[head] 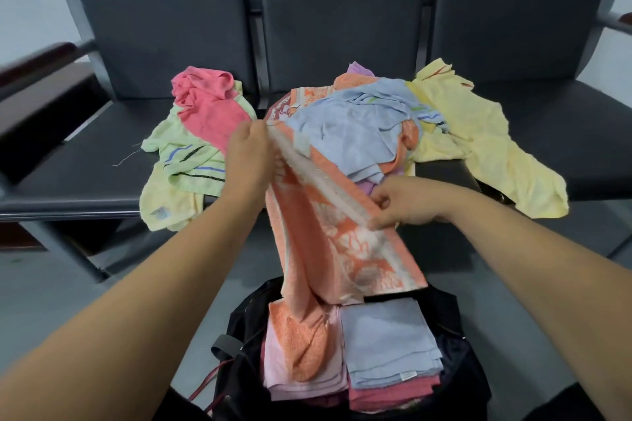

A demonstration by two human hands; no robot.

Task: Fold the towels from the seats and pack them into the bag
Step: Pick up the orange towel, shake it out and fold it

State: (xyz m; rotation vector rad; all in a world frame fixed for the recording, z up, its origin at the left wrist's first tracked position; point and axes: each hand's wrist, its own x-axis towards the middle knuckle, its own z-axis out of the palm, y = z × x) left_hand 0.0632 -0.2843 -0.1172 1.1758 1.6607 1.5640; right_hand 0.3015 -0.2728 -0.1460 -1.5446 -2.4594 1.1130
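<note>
An orange patterned towel (328,243) hangs from the middle seat down over the open black bag (458,345). My left hand (248,161) pinches its pale edge at the upper end, and my right hand (400,203) pinches the same edge lower down. Inside the bag lie folded towels: a blue one (386,345) on pink ones, a light pink stack (294,383) and a folded orange one (301,338). On the seats lie loose towels: a blue towel (352,123), a pink towel (208,102), a green striped towel (184,154) and a yellow towel (478,137).
Three dark padded seats (342,27) stand in a row with metal arms at both ends. A dark wooden side table (44,102) is at the left. The grey floor (191,284) lies between the seats and the bag.
</note>
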